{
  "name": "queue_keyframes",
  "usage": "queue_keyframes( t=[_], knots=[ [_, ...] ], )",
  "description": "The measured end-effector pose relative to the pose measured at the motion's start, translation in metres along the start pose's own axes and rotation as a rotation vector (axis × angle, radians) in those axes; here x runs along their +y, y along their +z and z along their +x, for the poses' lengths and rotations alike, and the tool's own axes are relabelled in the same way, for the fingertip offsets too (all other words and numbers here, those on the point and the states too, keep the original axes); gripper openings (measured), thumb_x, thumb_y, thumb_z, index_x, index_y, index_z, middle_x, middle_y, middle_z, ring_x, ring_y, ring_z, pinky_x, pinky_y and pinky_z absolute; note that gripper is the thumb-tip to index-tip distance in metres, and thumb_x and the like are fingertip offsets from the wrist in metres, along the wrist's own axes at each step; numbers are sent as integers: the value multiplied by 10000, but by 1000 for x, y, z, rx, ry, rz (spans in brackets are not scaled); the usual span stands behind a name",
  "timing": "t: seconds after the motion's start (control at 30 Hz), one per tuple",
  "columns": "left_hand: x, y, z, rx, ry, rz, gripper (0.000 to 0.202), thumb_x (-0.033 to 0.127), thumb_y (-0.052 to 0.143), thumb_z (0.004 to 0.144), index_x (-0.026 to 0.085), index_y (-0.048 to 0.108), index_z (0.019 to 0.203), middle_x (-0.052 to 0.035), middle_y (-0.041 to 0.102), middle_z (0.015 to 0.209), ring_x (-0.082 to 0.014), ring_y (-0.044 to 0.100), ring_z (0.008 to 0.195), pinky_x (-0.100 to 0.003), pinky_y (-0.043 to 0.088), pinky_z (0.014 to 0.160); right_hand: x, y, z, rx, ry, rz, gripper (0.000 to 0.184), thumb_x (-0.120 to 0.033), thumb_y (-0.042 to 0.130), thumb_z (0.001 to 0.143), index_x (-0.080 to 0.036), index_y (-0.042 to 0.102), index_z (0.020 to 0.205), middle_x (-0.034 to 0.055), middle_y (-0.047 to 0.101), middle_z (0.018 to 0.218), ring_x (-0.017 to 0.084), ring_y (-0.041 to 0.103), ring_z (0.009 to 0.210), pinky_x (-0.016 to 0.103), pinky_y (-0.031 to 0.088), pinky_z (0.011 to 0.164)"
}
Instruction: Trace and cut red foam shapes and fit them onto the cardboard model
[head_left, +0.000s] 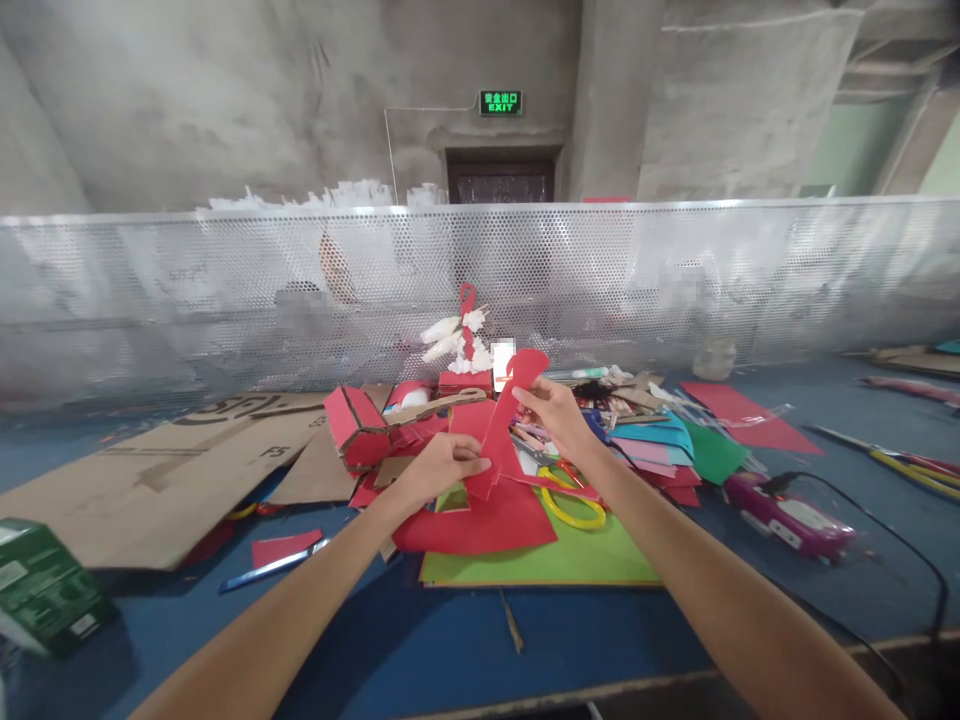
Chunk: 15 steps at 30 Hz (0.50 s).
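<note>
My left hand (439,468) pinches the lower end of a red cut-out foam shape (504,415), fingers closed on it. My right hand (553,412) grips the same shape higher up, just below its rounded top. The piece is held upright above a pile of red scraps (480,520) and a green foam sheet (600,555). Yellow-handled scissors (571,500) lie just under my right wrist. Behind the shape stands a small red and white craft model (465,345).
Flattened brown cardboard (150,470) covers the left of the blue table. A red cardboard box (358,425) sits near my left hand. A purple glue gun (787,515) with a black cord lies at right, coloured sheets (675,440) behind it. A green box (45,590) is at far left. A perforated metal screen (675,280) closes off the back.
</note>
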<state>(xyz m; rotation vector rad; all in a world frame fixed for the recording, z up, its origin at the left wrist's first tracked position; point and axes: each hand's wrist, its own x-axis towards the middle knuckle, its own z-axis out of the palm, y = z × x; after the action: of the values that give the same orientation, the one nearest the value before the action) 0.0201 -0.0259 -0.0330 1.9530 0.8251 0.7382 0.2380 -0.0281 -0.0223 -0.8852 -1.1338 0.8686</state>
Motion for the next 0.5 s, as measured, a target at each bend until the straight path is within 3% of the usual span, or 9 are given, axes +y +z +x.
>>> queue_keyframes(
  t=[0.27, 0.5],
  knots=[
    [-1, -1, 1, -14, 18, 8, 359, 447, 773, 692, 195, 518, 673, 48, 506, 648, -123, 469, 619, -251, 357, 611, 4, -3, 4, 13, -31, -7, 333, -447, 836, 668, -189, 634, 726, -24, 590, 636, 117, 509, 543, 249, 400, 496],
    [-1, -1, 0, -24, 26, 41, 343, 429, 762, 695, 189, 517, 695, 52, 466, 646, -111, 419, 603, -247, 307, 598, 5, -5, 5, 30, -40, -24, 349, -460, 837, 671, -189, 623, 724, -30, 588, 628, 114, 511, 528, 254, 399, 493]
  ],
)
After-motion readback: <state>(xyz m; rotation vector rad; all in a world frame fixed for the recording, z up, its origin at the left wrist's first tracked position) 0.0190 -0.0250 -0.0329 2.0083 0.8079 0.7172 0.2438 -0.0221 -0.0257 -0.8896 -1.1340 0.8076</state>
